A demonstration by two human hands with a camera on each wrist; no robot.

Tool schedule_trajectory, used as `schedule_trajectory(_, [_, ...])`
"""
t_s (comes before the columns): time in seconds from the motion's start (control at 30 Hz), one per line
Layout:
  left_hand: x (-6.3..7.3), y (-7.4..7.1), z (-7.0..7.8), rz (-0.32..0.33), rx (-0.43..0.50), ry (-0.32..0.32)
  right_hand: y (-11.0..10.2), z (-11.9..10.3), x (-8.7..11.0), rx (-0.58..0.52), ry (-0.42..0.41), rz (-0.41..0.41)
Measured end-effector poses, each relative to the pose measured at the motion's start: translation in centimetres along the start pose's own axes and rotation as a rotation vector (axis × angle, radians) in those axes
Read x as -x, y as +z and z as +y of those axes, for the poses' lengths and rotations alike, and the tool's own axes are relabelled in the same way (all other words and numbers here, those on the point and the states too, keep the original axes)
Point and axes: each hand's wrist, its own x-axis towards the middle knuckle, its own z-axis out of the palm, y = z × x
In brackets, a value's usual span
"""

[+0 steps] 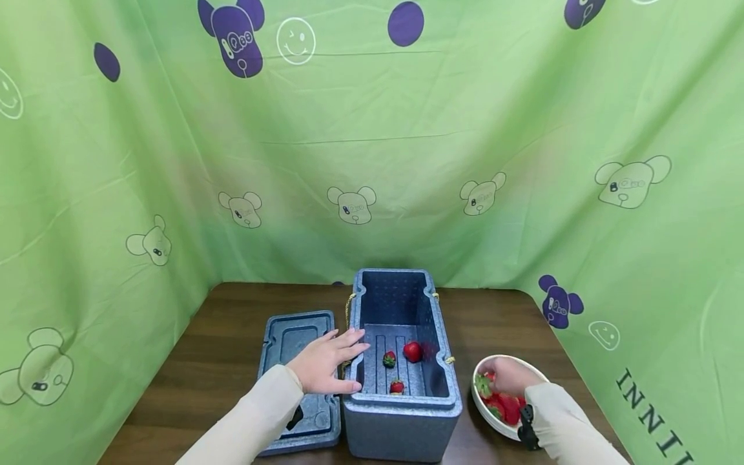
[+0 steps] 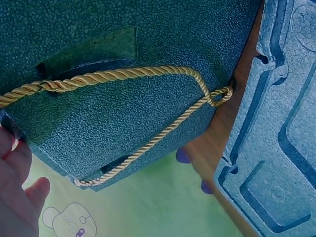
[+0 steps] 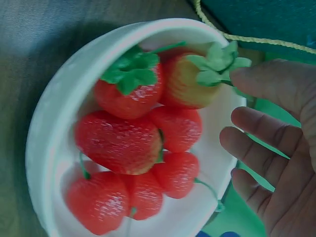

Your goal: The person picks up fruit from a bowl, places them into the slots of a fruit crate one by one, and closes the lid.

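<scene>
Head view, lid (image 1: 298, 361) beside foam box (image 1: 401, 413), green curtain (image 1: 407, 161) behind

L hand (image 1: 327, 365) flat, fingers straight; R hand (image 1: 507, 376) open, fingers relaxed, both forearms fwd.

A dark wooden bench (image 1: 221, 336) carries a blue foam box (image 1: 401, 420) at the near middle, its lid (image 1: 290, 336) flat just left, and a white bowl (image 1: 485, 413) at near right.
</scene>
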Motion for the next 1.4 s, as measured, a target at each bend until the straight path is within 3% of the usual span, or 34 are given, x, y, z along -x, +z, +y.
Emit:
schedule_trajectory(0.3, [0.1,0.0,0.0,-0.009,0.020,0.005,1.8,1.3,0.1,-0.022,-0.092,0.056])
schedule_trajectory(0.57, [0.0,0.0,-0.1,-0.007,0.014,0.012,3.8,1.8,0.7,0.030,-0.048,0.093])
schedule_trajectory(0.77, [-0.1,-0.1,0.0,-0.006,0.026,0.007,4.7,2.6,0.7,0.064,-0.052,0.075])
schedule_trajectory(1.4, [0.0,-0.5,0.1,-0.002,-0.001,0.017,4.7,3.0,0.4,0.068,-0.024,0.074])
